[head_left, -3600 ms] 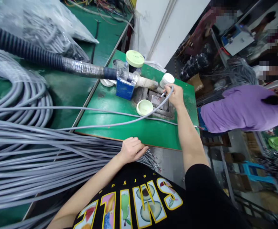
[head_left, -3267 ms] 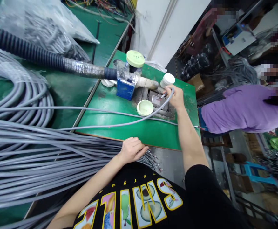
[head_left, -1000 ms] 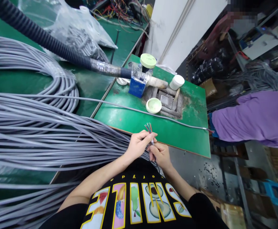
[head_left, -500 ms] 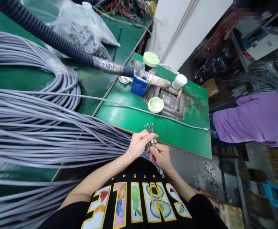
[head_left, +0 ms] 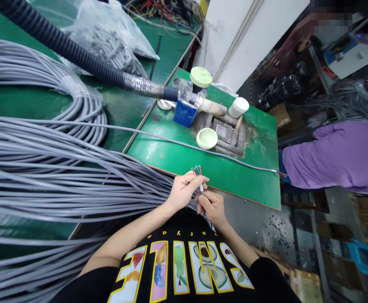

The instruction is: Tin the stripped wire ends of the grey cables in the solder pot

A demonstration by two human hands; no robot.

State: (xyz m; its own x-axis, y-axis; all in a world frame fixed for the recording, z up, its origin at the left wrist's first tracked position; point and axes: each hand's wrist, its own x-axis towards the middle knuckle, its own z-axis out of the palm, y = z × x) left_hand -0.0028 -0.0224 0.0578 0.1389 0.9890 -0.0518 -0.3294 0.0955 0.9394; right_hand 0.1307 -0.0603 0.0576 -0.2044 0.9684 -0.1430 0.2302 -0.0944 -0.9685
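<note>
A stripped grey cable end (head_left: 200, 186) is pinched by both hands, left (head_left: 184, 191) and right (head_left: 213, 206), at the desk (head_left: 234, 176) edge. Its coloured wires (head_left: 197, 169) are being sorted, by the look of it; a finer fingertip grip is called for next

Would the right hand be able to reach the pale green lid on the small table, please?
Probably yes. The right hand pinches a cable end together with the left hand, but only bare green tabletop and one thin gray cable lie before the pale green lid.

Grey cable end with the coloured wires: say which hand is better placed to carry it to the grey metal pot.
Probably the right hand. It grips the grey cable end lower down and lies on the grey metal pot side; the left hand lies toward the grey cable bundle.
</note>
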